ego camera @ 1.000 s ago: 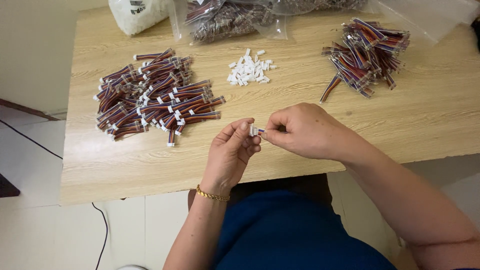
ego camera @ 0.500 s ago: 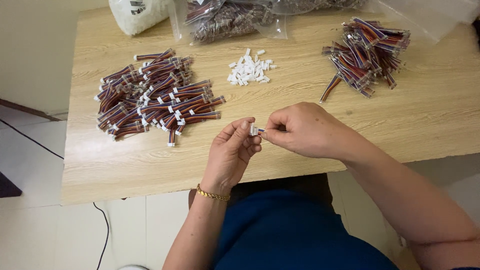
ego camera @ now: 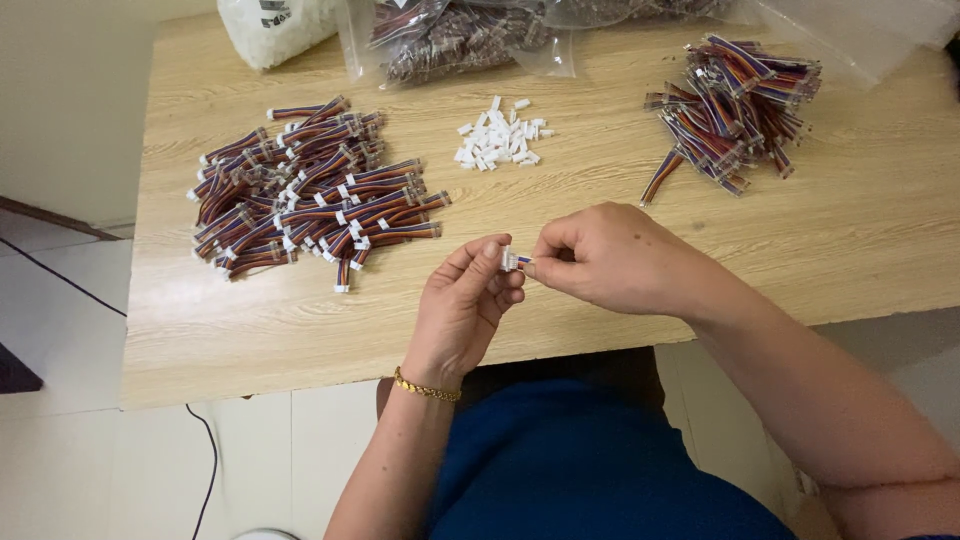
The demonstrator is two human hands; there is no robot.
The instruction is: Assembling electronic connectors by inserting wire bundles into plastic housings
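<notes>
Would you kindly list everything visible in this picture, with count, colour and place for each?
Light wooden table: one, pale oak, fills the upper frame.
Pile of multicoloured wire bundles with white connectors: one heap, red, blue, orange, left on table.
Pile of multicoloured wire bundles without white ends: one heap, right rear.
Small white plastic connector housings: one loose cluster, centre rear.
Clear bag of wire bundles: one, rear centre.
Bag of white pieces: one, rear left.
Black cable: one, floor at left.
White connector with short wires: one, pinched between both hands.
Gold bracelet: one, left wrist.
Left hand: holds the connector.
Right hand: holds its wires.
</notes>
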